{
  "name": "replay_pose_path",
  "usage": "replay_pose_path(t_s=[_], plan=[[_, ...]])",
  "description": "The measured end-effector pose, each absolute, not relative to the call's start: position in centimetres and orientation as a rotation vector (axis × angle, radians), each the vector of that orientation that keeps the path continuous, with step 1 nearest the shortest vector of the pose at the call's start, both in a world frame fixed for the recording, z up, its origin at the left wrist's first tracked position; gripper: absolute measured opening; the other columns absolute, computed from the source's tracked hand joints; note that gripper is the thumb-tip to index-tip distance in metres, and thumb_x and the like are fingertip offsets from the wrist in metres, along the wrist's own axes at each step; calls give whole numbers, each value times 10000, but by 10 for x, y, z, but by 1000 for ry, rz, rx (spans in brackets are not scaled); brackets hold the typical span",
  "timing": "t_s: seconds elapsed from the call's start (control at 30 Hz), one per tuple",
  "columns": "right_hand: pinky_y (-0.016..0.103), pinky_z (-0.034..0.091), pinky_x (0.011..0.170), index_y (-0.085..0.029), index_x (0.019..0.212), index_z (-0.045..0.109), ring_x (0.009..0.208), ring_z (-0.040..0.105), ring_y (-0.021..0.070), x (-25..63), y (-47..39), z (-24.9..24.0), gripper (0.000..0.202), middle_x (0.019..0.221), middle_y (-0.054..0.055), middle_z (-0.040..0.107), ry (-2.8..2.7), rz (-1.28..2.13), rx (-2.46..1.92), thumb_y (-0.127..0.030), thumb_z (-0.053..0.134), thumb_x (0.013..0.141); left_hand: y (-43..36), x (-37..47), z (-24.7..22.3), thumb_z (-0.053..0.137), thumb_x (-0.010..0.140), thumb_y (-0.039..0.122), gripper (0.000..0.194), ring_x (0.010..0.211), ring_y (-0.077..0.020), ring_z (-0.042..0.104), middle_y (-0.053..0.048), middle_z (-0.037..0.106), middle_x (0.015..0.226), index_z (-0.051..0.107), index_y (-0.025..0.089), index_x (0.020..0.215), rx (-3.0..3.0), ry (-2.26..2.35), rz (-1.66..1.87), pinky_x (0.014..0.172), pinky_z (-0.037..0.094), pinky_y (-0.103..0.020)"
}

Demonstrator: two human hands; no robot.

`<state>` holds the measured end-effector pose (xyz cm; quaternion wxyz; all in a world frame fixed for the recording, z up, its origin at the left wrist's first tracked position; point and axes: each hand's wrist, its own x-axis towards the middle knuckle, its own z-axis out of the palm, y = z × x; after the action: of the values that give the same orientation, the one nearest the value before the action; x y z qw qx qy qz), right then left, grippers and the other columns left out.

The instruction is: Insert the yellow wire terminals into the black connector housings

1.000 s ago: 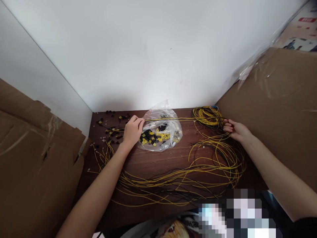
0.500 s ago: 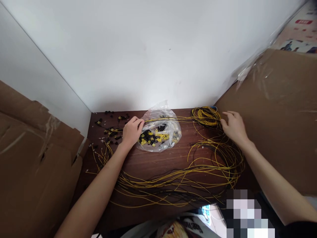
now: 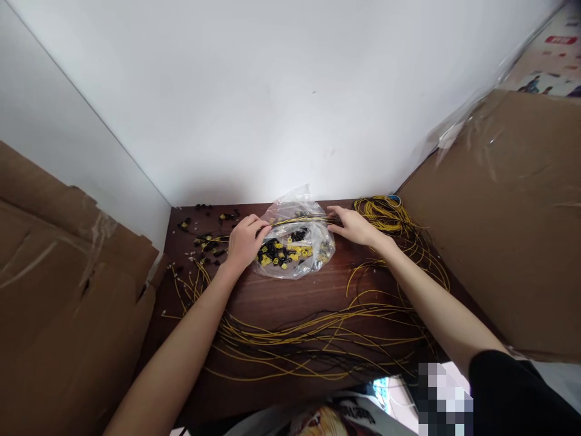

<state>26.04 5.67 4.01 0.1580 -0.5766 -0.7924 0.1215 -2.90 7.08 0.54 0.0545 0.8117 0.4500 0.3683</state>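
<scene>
My left hand (image 3: 247, 241) pinches a bundle of thin yellow and black wires (image 3: 299, 220) above the bag. The bundle stretches to the right, toward my right hand (image 3: 354, 225). There the thumb and fingers are apart, with the wires crossing the gap between them. Under the bundle lies a clear plastic bag (image 3: 313, 263) with small black and yellow connectors (image 3: 297, 251) in it. Behind my right hand is a coil of yellow and black wire (image 3: 385, 215), partly covered by the hand.
Long loose wires (image 3: 281, 333) sweep across the front of the brown tabletop (image 3: 290, 297). Small loose connectors (image 3: 209, 242) are scattered at the left. Cardboard (image 3: 59, 290) stands on the left and a cardboard panel (image 3: 508, 230) on the right. A white wall (image 3: 272, 109) closes the back.
My right hand has moved left from beside the coil to the right side of the bag. The wires between the hands now run closer together. My left hand keeps its pinch.
</scene>
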Motion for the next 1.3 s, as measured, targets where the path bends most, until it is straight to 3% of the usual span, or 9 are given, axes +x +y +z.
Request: replay_pose_path(t_s=[0.17,0.3,0.47,0.8,1.17,1.3], plan=[[318,464,750,-141,926,654,792,617,191,262,61,48,174,918,83,685,-2225,420,-1566,-239,566,811,71,-28,6,459,889,257,208,767,-160,567,-38,590,798,633,160,827,2433,1289,1173,721,428,-273],[269,413,624,-135,823,645,619,522,125,266,59,60,252,728,30,633,-2084,755,-1462,-376,581,782,72,-28,6,452,890,247,203,764,-162,570,-44,599,792,616,156,814,2407,1269,1194,730,431,-277],[264,391,648,-129,779,647,634,488,113,271,60,68,325,684,17,591,-1941,908,-1371,-449,601,744,73,-28,6,458,885,251,206,775,-166,581,-57,620,804,630,155,826,2369,1277,1191,739,440,-279],[246,347,600,-121,721,673,566,495,127,243,67,50,277,610,39,627,-1879,356,-1683,-328,510,808,72,-29,8,431,900,265,275,763,-155,581,-58,628,833,663,149,990,2336,1295,1209,709,442,-260],[247,346,583,-146,658,660,536,486,112,247,48,52,283,567,15,614,-2142,559,-1701,-336,514,808,64,-28,13,484,860,401,292,683,-138,570,-22,621,764,691,201,807,2308,1530,1106,552,345,-237],[235,345,559,-159,639,639,509,472,98,254,45,48,303,542,0,602,-2200,687,-1680,-368,502,810,65,-27,12,514,829,379,250,667,-150,578,-16,633,732,675,211,738,2320,1604,986,524,321,-240]])
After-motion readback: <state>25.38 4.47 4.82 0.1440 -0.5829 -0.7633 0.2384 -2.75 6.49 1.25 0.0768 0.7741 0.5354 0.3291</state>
